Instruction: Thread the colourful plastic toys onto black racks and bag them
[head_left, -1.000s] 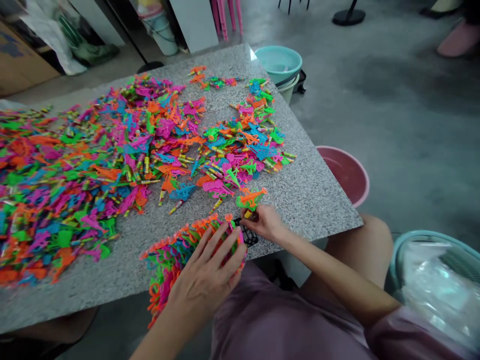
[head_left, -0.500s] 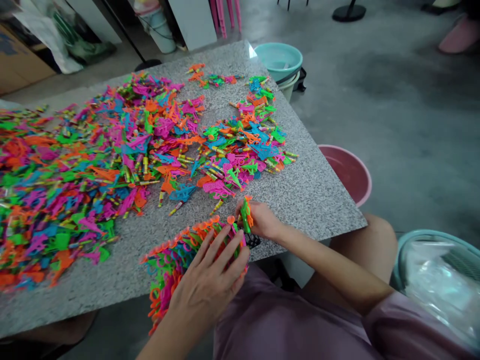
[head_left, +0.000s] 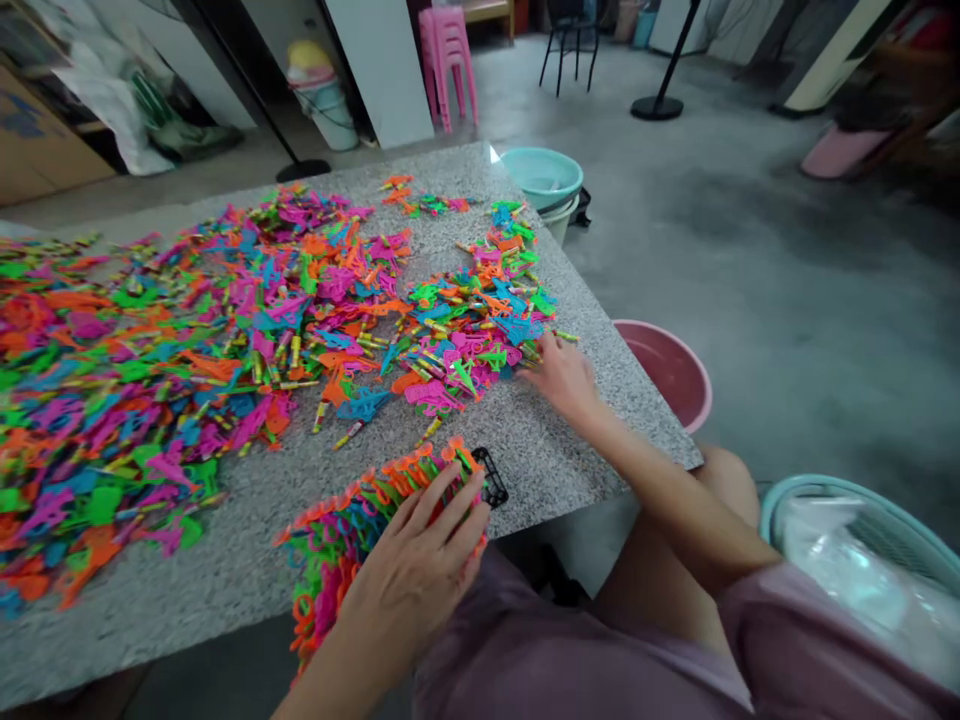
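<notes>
Currently, left hand (head_left: 420,570) spread over one toy row (head_left: 349,530), right hand (head_left: 568,380) at one pile (head_left: 476,335), its grip unclear

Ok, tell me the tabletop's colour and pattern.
Grey, speckled: the tabletop shows best in the head view.

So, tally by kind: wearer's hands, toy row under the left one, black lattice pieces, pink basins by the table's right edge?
Hands: 2 (left hand, right hand)
Packed toy row: 1
Black lattice piece: 1
Pink basin: 1
Total: 5
Loose toys: overlapping, not countable.
</notes>
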